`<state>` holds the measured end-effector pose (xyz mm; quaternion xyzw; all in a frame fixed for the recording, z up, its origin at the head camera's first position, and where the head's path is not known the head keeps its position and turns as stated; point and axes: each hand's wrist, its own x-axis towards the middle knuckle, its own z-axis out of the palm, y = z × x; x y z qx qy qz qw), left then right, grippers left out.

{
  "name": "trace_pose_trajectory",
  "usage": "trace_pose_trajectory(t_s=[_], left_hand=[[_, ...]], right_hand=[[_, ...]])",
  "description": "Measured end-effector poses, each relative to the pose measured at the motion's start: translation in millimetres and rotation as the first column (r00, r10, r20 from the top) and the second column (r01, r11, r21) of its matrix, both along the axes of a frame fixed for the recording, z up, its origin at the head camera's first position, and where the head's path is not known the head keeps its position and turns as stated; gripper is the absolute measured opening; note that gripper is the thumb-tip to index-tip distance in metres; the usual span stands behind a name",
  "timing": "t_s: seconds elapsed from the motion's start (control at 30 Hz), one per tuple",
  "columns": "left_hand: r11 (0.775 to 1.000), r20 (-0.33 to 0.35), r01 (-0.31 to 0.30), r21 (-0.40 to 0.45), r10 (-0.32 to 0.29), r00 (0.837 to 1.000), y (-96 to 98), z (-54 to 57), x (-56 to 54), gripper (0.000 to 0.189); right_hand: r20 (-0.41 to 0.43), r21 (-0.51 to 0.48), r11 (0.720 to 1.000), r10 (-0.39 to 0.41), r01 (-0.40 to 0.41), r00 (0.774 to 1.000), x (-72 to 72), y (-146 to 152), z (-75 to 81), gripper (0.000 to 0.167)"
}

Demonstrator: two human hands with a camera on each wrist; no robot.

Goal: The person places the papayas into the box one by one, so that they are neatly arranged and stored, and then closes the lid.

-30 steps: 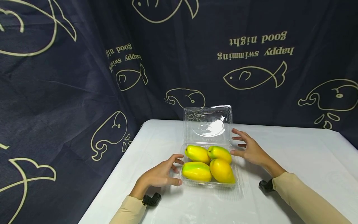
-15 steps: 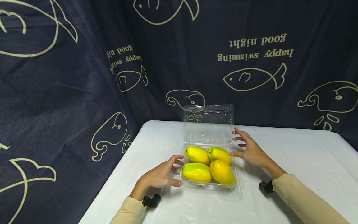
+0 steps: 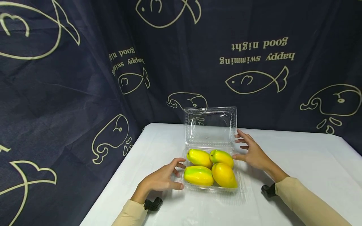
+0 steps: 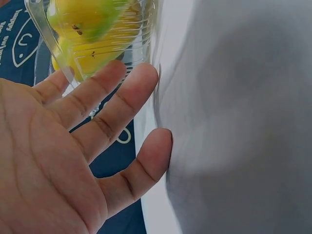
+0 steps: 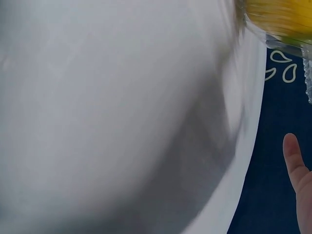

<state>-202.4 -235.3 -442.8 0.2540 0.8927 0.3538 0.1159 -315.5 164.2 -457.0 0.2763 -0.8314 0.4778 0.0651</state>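
Observation:
A clear plastic clamshell box (image 3: 195, 189) sits on the table with its lid (image 3: 210, 128) raised at the back. Several yellow-green mangoes fill the base, among them a front-left mango (image 3: 198, 175) and a rounder, deeper yellow mango (image 3: 224, 175) at front right. My left hand (image 3: 159, 180) is at the box's left side, fingers spread and slightly bent, holding nothing. In the left wrist view, its fingertips (image 4: 141, 78) overlap the box wall. On the other side, my right hand (image 3: 254, 153) has relaxed fingers near the box's back right corner and the lid's edge.
A white cloth covers the table (image 3: 305, 175). Behind it and along the left hangs a dark blue curtain (image 3: 181, 69) with fish and whale outlines, close behind the raised lid. A black wrist camera (image 3: 153, 204) sits on the left wrist, another on the right.
Both hands keep their places beside the box. The bright glare on the lid has faded as the lid shifts slightly, and the head view has tilted up a little.

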Motion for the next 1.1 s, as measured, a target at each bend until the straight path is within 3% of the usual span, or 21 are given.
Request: trace_pose_trajectory(t_s=[0.37,0.73,1.1], left_hand=[[1.0,-0.005,0.007,0.004,-0.007,1.0,1.9,-0.3,-0.3,0.091],[1.0,-0.024,0.012,0.001,-0.012,1.0,-0.4,-0.8,-1.1,0.091],[1.0,-0.021,0.011,0.002,-0.011,1.0,-0.6,-2.7,-0.5,0.091]], right_hand=[[0.051,-0.072,0.997,-0.012,0.016,0.999,6.7,2,5.1,0.098],[0.049,-0.089,0.996,0.01,-0.006,0.999,11.7,6,6.7,0.102],[0.041,-0.091,0.996,0.004,0.0,0.999,25.8,5,9.3,0.098]])
